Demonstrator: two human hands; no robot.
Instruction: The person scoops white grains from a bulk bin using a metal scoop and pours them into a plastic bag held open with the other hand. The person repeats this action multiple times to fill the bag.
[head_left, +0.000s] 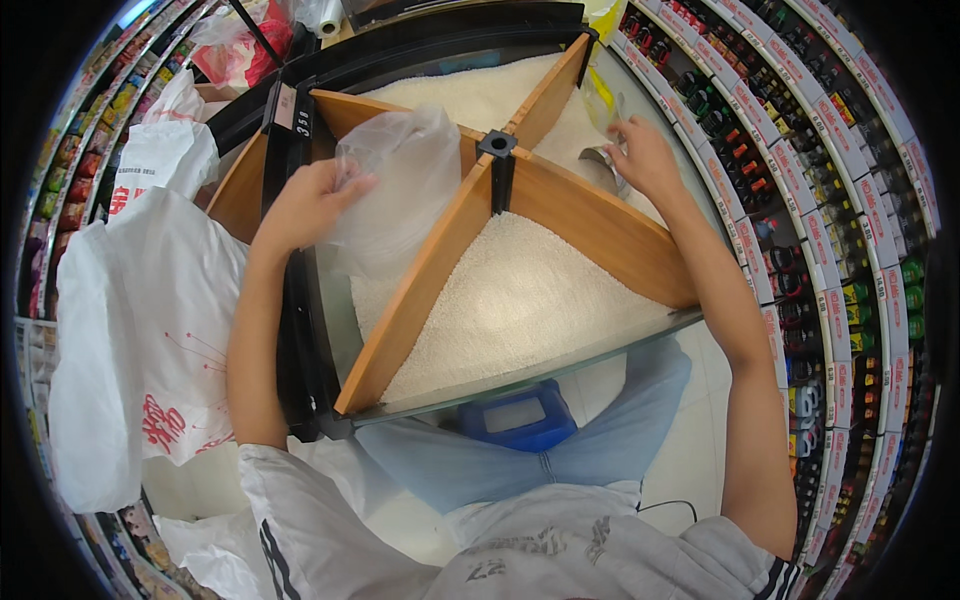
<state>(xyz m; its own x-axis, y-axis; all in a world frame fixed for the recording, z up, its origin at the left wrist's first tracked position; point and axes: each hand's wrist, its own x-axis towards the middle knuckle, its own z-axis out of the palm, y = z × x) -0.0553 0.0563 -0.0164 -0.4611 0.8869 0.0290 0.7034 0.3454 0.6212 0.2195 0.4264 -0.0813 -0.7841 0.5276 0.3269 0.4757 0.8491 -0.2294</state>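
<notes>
My left hand (319, 196) grips a translucent plastic bag (412, 180) by its edge; the bag hangs over the left compartment of a divided grain bin. My right hand (641, 154) is above the right compartment, its fingers closed on a metal scoop (602, 169) whose bowl rests at the white grain there. Wooden dividers (600, 225) meet at a black central post (497, 146). White rice-like grain (517, 292) fills part of the near compartment, with more in the far one. A transparent yellow-printed bag (600, 94) lies near my right hand.
Large white woven sacks (180, 300) stand at the left, against the bin's black frame (300, 330). The near glass wall (540, 371) rises before my knees, with a blue object (517, 416) beyond it. Shelves of bottles (795, 262) curve along the right; packaged goods (75, 165) line the left.
</notes>
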